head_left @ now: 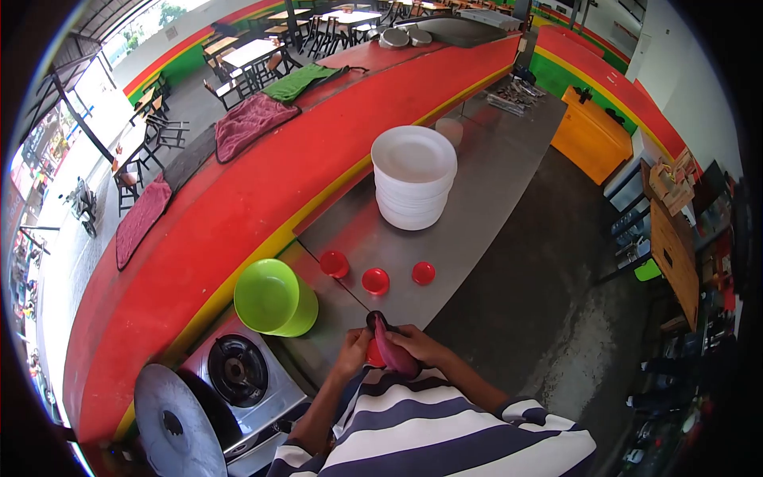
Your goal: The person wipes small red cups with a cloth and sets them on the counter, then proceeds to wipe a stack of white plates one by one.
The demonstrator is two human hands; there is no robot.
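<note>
Close to the striped shirt, my left hand (355,350) is closed around a small red cup (375,354). My right hand (413,343) grips a dark pink cloth (395,355) with a dark edge, held against the cup. Just beyond the hands, three small red cups stand on the grey metal counter (342,318): a left one (335,264), a middle one (375,281) and a right one (424,273). To the left is a bright green bucket (274,298). A tall stack of white plates (413,179) stands farther up the counter.
A gas stove (246,374) and a round metal lid (175,425) are at the lower left. The raised red ledge (238,215) runs along the left, bearing pink and green cloths. Cutlery (517,95) lies at the counter's far end.
</note>
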